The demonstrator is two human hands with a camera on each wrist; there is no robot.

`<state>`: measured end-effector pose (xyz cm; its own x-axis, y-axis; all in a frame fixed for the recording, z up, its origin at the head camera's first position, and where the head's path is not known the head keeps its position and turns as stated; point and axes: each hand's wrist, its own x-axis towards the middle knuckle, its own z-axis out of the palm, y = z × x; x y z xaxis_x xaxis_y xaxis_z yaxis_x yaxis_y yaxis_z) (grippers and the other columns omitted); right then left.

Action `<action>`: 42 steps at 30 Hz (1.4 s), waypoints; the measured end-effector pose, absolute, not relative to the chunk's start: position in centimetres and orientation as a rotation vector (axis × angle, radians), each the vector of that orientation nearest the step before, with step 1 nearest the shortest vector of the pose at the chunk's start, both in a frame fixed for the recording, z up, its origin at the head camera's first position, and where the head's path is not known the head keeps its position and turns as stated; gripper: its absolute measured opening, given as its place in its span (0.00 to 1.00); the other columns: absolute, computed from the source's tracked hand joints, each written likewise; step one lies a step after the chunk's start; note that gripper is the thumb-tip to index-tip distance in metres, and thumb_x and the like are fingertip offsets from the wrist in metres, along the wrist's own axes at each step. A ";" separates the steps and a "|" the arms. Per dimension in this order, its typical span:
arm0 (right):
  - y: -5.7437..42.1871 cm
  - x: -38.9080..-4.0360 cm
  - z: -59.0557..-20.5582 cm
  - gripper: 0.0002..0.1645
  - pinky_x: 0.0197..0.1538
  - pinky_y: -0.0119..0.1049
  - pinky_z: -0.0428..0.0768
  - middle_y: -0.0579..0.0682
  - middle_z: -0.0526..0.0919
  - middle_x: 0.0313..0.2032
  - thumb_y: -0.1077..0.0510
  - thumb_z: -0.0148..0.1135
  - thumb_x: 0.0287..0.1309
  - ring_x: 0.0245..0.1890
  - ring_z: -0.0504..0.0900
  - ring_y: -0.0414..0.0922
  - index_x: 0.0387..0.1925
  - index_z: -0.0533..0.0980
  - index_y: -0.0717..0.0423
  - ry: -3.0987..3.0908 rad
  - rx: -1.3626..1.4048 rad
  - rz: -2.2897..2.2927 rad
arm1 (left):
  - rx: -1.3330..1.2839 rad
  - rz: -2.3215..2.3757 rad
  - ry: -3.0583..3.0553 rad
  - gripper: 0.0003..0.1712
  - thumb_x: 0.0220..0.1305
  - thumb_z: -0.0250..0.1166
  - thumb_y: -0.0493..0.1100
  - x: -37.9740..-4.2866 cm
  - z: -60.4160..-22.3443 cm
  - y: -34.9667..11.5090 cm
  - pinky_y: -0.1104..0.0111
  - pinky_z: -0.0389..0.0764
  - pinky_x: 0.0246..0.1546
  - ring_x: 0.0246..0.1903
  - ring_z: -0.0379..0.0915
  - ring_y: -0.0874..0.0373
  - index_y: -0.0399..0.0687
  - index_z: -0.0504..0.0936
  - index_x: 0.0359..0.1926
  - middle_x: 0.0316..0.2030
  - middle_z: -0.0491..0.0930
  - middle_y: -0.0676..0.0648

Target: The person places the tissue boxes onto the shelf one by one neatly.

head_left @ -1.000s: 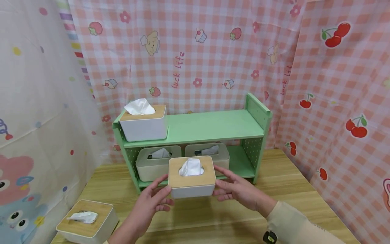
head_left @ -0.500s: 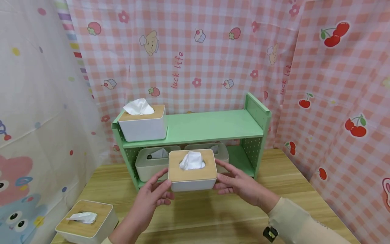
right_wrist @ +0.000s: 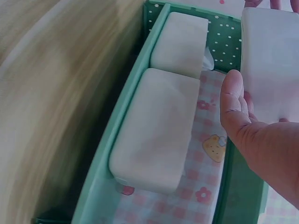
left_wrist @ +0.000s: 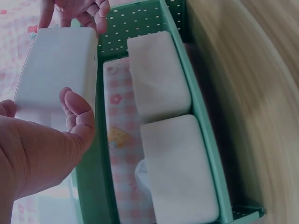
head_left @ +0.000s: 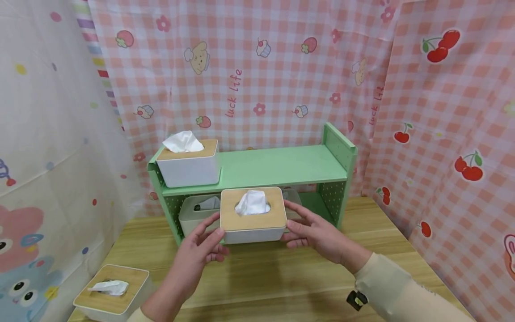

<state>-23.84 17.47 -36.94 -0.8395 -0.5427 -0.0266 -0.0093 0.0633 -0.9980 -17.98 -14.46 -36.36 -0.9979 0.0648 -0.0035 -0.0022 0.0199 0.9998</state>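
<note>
A white tissue box (head_left: 252, 222) with a wooden lid and a tissue poking out is held in the air before the green shelf (head_left: 277, 166). My left hand (head_left: 197, 255) grips its left end, the thumb at the front corner. On the opposite end, my right hand (head_left: 318, 235) holds it between thumb and fingers. Both wrist views show the box (left_wrist: 58, 70) from another side, level with the upper shelf. Behind it on the lower shelf are two pale tissue boxes; the left one (head_left: 193, 217) shows partly, the right one (head_left: 293, 197) is mostly hidden.
Another wood-lidded tissue box (head_left: 188, 167) stands at the left end of the top shelf. One more tissue box (head_left: 114, 290) sits on the wooden table (head_left: 257, 290) at front left. The shelf's raised side panel (head_left: 339, 145) bounds the right end. Patterned cloths hang around.
Both hands have raised the held tissue box and it now covers more of the pale boxes behind. The other boxes have stayed in place.
</note>
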 end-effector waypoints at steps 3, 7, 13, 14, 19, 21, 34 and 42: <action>17.5 -23.9 -36.4 0.45 0.62 0.47 0.86 0.70 0.68 0.75 0.45 0.56 0.81 0.63 0.84 0.57 0.88 0.46 0.41 1.964 -0.556 -1.831 | 0.088 2.162 2.216 0.31 0.79 0.63 0.54 -18.1 -35.8 -14.5 0.64 0.86 0.44 0.40 0.84 0.52 0.63 0.68 0.78 0.66 0.79 0.38; 17.6 -24.0 -35.7 0.45 0.61 0.45 0.86 0.70 0.69 0.75 0.45 0.56 0.81 0.63 0.85 0.55 0.88 0.46 0.40 1.973 -0.564 -1.837 | 0.113 2.167 2.219 0.32 0.79 0.63 0.54 -18.2 -35.1 -14.5 0.64 0.86 0.45 0.40 0.84 0.53 0.64 0.67 0.78 0.64 0.80 0.38; 17.7 -24.2 -35.0 0.44 0.62 0.46 0.86 0.69 0.69 0.75 0.45 0.55 0.82 0.62 0.86 0.53 0.87 0.47 0.39 1.977 -0.587 -1.851 | 0.133 2.164 2.239 0.31 0.79 0.63 0.55 -18.4 -34.4 -14.3 0.63 0.86 0.45 0.41 0.83 0.52 0.66 0.68 0.78 0.63 0.80 0.38; 17.7 -24.3 -34.9 0.44 0.62 0.47 0.86 0.68 0.69 0.75 0.45 0.55 0.82 0.62 0.86 0.52 0.87 0.47 0.38 1.980 -0.589 -1.854 | 0.139 2.162 2.244 0.31 0.79 0.63 0.55 -18.4 -34.3 -14.3 0.63 0.86 0.46 0.41 0.83 0.52 0.66 0.68 0.78 0.63 0.80 0.38; 17.8 -24.4 -34.2 0.43 0.63 0.47 0.86 0.68 0.70 0.74 0.46 0.55 0.82 0.61 0.87 0.52 0.87 0.48 0.39 1.999 -0.605 -1.870 | 0.179 2.169 2.253 0.30 0.80 0.62 0.53 -18.6 -33.7 -14.0 0.63 0.85 0.46 0.42 0.84 0.52 0.66 0.68 0.78 0.64 0.79 0.38; 17.9 -24.5 -34.0 0.43 0.62 0.46 0.86 0.69 0.70 0.74 0.46 0.55 0.82 0.60 0.87 0.51 0.87 0.48 0.39 1.996 -0.615 -1.882 | 0.190 2.175 2.257 0.30 0.80 0.62 0.53 -18.7 -33.5 -13.9 0.64 0.85 0.46 0.42 0.84 0.52 0.66 0.68 0.78 0.64 0.79 0.38; 17.6 -25.3 -32.6 0.42 0.60 0.43 0.87 0.66 0.71 0.73 0.47 0.53 0.83 0.59 0.88 0.50 0.87 0.48 0.41 1.990 -0.647 -1.941 | 0.203 2.204 2.280 0.31 0.80 0.62 0.55 -19.9 -32.2 -13.6 0.66 0.85 0.46 0.42 0.84 0.55 0.68 0.68 0.78 0.64 0.79 0.39; 17.2 -26.0 -31.9 0.40 0.58 0.41 0.87 0.64 0.70 0.75 0.47 0.51 0.84 0.58 0.88 0.50 0.87 0.48 0.41 1.942 -0.619 -1.998 | 0.170 2.212 2.282 0.33 0.78 0.63 0.60 -21.1 -31.4 -13.1 0.66 0.85 0.46 0.40 0.84 0.54 0.64 0.68 0.78 0.63 0.79 0.38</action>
